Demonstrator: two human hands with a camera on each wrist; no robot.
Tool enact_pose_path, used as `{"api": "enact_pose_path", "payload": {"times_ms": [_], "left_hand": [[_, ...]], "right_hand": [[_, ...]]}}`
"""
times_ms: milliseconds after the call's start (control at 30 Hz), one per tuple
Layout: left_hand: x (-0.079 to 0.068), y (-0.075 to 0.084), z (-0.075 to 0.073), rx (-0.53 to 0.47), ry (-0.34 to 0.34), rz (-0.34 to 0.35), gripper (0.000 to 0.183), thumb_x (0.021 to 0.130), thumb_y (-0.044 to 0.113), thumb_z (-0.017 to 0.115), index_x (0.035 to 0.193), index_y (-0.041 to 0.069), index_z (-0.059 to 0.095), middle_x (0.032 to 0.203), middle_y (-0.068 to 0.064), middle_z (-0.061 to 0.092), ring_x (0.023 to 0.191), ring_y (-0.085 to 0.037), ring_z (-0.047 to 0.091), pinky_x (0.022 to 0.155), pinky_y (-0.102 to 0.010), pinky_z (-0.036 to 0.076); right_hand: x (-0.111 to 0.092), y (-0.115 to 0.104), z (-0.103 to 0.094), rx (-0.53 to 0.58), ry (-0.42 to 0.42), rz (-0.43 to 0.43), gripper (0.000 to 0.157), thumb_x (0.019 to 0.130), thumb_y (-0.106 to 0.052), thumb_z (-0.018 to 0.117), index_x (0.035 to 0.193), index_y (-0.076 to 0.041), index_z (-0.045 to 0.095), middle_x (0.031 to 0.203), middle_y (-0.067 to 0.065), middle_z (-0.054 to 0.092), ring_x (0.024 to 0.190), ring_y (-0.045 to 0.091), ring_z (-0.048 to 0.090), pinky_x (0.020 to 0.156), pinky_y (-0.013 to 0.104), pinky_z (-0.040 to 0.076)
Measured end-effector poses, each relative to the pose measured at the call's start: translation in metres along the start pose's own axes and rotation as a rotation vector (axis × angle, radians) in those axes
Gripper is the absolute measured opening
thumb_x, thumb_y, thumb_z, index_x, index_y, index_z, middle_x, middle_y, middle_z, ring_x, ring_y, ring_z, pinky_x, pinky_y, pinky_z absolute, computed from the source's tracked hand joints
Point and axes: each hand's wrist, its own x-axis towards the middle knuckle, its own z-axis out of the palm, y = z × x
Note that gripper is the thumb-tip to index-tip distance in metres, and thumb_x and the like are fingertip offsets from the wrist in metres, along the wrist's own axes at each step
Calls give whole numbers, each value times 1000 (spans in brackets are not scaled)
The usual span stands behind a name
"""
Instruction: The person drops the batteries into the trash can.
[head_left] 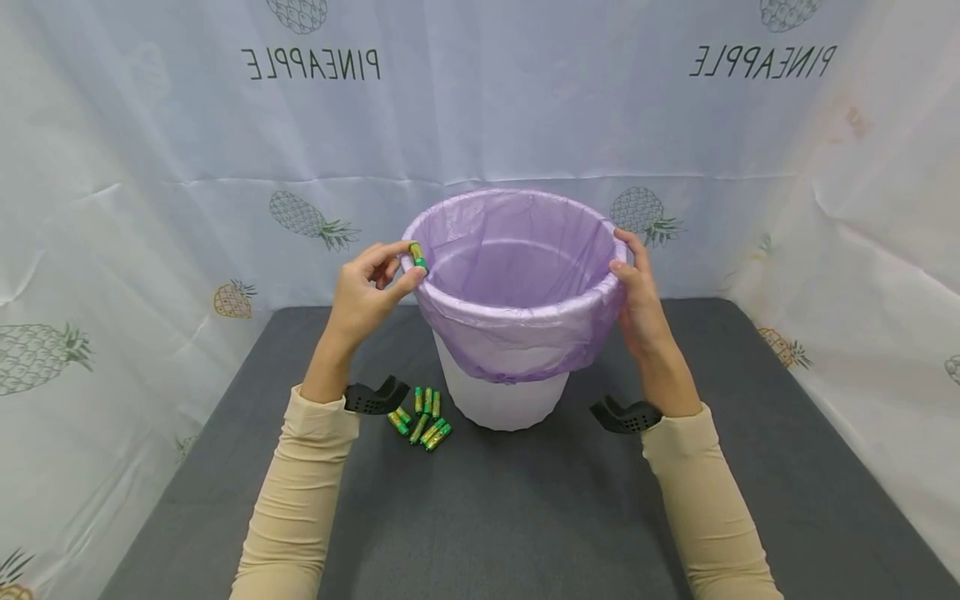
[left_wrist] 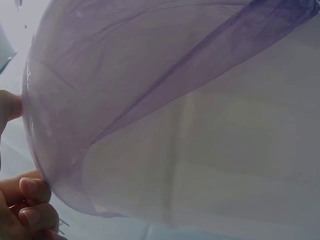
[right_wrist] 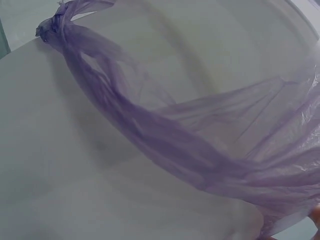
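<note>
Left hand: fingers clamped on a green battery at the rim of the white bin. Right hand: fingers clamped on the opposite rim, over purple bag. Other batteries lie on the desk.

We see pale, hanging sheeting on three sides: the far sheet looks bluish, while the left sheet and the right sheet look whiter. Printed pineapples dot it, some grey with green leaves, some orange-yellow. High on the far sheet we find mirrored lettering, PINEAPPLE, once toward the left and again toward the right, with a level crease below. Wrinkles mark the left sheet. A dark grey table with rounded far corners fills the near area. The light looks soft.
</note>
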Motion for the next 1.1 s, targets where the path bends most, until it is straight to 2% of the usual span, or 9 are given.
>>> {"api": "enact_pose_path", "payload": {"times_ms": [333,533,767,967,1100], "left_hand": [[-4,0,2,-13,10,19,36,83,8,68,117,-3,66,73,0,36,60,-3,30,55,-18,25],[-4,-2,6,-25,22,35,36,83,9,67,117,-3,65,74,1,37,59,-2,31,55,-17,26],[-6,-5,11,-61,51,39,34,85,5,65,117,-5,64,76,1,38,63,-2,34,59,-15,29],[-8,-5,13,-86,51,46,33,86,6,64,117,-5,64,78,1,39,65,-12,35,62,-16,31],[-9,-3,13,-99,49,57,35,86,10,65,117,-5,64,78,1,40,65,-10,36,62,-16,31]], "right_hand": [[0,4,1,39,-13,-41,39,92,-23,51,130,-27,43,112,-2,50,93,8,53,78,18,46],[0,13,1,64,-7,-132,35,96,-29,53,130,-27,46,125,-2,44,107,12,45,88,21,40],[-1,18,1,58,-29,-179,39,97,-38,53,135,-29,45,136,-2,38,118,14,39,97,27,33],[-8,15,3,106,-28,-215,43,94,-42,58,134,-29,48,135,-1,39,114,13,42,93,23,37],[-13,8,6,108,4,-235,47,91,-44,61,133,-26,49,130,1,43,109,14,45,89,21,39]]}}
